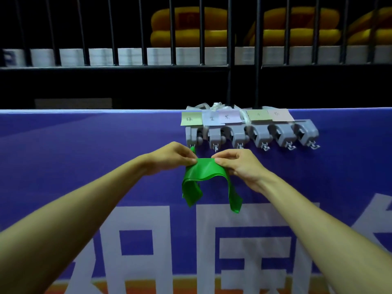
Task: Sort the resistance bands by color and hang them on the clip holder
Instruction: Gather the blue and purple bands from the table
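Two bare forearms [89,209] are seen reaching in from the bottom edge toward the middle of the view. A green band [203,172] is pinched along its top edge by the left hand [169,158] and by the right hand [237,164], thumb and fingers of each closed on the material. The band is stretched flat between the hands, and its two ends are left hanging loose below them. One corner of the band is raised just under the leftmost clip of the clip holder [252,134]; whether it touches the hook cannot be told.

The grey clip holder, with six clips in a row, is fixed near the top edge of a blue banner [63,149] printed with large white characters. Coloured paper notes [191,118] with handwritten marks are stuck just above the clips, and white strips [216,106] are tied at the holder's top. A black railing [114,39] is seen behind the banner, and yellow padded shapes [191,26] lie beyond its bars.
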A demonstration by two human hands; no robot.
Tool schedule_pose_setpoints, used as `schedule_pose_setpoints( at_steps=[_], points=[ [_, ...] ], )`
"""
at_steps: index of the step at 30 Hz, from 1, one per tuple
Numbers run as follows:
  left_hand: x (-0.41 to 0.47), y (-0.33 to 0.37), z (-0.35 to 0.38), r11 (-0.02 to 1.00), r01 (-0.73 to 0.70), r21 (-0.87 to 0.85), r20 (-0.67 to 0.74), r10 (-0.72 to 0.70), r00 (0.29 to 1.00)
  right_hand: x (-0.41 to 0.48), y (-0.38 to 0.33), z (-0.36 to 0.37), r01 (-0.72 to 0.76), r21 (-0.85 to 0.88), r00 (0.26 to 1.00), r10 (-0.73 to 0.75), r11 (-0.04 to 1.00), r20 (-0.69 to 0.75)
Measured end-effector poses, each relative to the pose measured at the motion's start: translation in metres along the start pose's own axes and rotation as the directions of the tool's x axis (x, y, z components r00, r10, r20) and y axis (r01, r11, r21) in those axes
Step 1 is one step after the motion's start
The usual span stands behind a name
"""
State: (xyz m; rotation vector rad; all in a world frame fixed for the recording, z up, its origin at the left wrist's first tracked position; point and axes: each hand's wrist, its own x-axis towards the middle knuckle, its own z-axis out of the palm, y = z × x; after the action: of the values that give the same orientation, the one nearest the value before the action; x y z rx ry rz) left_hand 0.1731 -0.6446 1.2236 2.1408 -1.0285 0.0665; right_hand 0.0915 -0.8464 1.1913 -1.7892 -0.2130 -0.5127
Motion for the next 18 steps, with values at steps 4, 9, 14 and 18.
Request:
schedule_pose_setpoints(
  at_steps=[4,9,14,18],
  points=[
    [0.019,-0.005,-0.016,0.995,-0.028,-0.098,-0.104,0.018,0.994,0.030,-0.011,0.008,0.014,0.009,0.999,-0.014,1.000,-0.042],
    [0.047,-0.014,-0.033,0.978,-0.026,-0.208,-0.208,-0.019,0.978,0.070,-0.016,0.018,0.016,-0.055,0.996,-0.021,0.998,-0.091],
    [0.072,-0.030,-0.035,0.963,0.058,-0.264,-0.271,-0.131,0.954,0.104,-0.005,0.025,-0.041,-0.292,0.979,-0.020,0.955,-0.202],
    [0.082,-0.045,-0.025,0.931,0.130,-0.340,-0.272,-0.230,0.934,0.114,0.001,0.031,-0.053,-0.542,0.973,-0.078,0.839,-0.217]
  ],
)
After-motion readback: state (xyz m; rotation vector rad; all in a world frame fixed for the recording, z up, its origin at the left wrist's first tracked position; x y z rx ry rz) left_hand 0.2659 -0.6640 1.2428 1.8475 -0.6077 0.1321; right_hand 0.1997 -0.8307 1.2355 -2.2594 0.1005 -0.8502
